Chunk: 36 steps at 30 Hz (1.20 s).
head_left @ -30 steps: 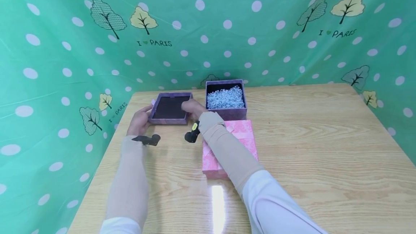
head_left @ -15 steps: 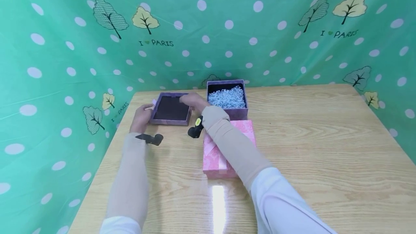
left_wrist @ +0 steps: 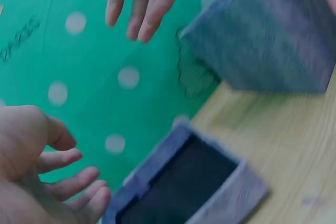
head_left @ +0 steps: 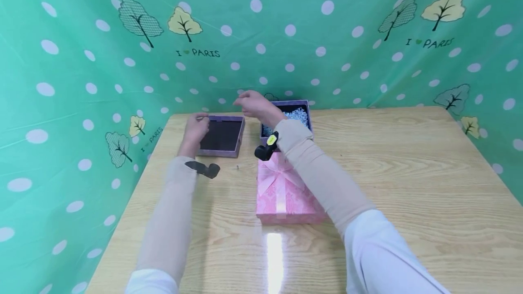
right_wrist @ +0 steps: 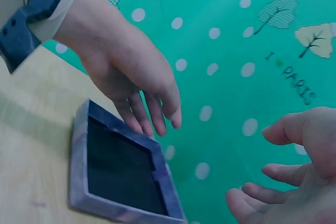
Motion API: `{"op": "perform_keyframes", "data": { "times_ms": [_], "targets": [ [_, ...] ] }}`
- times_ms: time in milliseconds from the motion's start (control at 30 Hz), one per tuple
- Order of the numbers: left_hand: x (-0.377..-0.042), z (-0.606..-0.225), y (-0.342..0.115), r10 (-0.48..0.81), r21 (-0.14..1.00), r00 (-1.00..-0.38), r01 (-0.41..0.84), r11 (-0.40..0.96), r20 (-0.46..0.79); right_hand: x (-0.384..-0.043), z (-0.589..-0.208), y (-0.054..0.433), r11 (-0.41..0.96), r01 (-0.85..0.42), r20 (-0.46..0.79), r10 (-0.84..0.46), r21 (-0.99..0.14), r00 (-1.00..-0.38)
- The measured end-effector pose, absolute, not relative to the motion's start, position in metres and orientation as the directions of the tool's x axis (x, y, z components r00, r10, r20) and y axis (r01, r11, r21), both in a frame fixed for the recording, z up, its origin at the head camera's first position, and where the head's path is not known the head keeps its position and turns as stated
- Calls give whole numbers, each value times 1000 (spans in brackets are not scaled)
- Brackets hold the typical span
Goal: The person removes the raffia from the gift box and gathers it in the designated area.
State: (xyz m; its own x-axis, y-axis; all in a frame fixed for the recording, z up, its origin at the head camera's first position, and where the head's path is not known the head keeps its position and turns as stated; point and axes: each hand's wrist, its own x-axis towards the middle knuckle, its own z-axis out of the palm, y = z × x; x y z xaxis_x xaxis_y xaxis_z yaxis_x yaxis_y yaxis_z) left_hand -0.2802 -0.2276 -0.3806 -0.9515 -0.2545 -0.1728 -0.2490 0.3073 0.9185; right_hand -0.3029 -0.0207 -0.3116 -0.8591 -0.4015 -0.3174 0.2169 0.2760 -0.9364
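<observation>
My left hand [head_left: 197, 129] hovers at the left side of a shallow purple box lid [head_left: 219, 153], which lies black inside up on the table. Its fingers are loosely bent and hold nothing, as the left wrist view shows. Raised in front of the green cloth, my right hand [head_left: 257, 105] is also free of any object, its fingers [left_wrist: 142, 19] relaxed and apart. It overlaps the left part of a purple box [head_left: 292, 102] filled with light blue shredded paper [head_left: 298, 116]. Both hands are off the lid.
A pink gift box [head_left: 282, 194] with a ribbon bow [head_left: 279, 172] stands in front of the purple box, partly under my right forearm. Green dotted cloth [head_left: 286, 49] hangs behind and along the left of the wooden table [head_left: 408, 171]. A tiny speck [head_left: 238, 167] lies near the lid.
My left hand has let go of the lid's left side and risen to the right. My right hand has lifted from the lid's right side, moving up and right. The lid now rests on the table.
</observation>
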Motion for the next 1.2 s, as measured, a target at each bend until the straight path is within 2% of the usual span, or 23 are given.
{"op": "perform_keyframes", "data": {
  "times_ms": [133, 233, 600, 767, 1000, 1200],
  "targets": [
    [-283, -374, -205, -118, 954, -972, -223, 199, -202, -303, -308, -6, 322, 173, -294, -378, -931, -878],
    [-284, -368, -188, -29, 958, -973, -230, 170, -228, -304, -307, 6, 354, 153, -284, -354, -923, -891],
    [-282, -363, -144, 202, 934, -941, -207, 290, -272, -307, -316, 49, 444, 115, -267, -295, -889, -917],
    [-281, -364, -132, 244, 924, -925, -207, 320, -292, -309, -322, 60, 478, 100, -258, -278, -873, -925],
    [-284, -369, -125, 231, 885, -915, -217, 413, -332, -312, -329, 71, 550, 102, -286, -259, -829, -923],
    [-285, -372, -125, 249, 893, -899, -256, 371, -361, -310, -333, 78, 612, 120, -343, -262, -782, -902]
  ]
}}
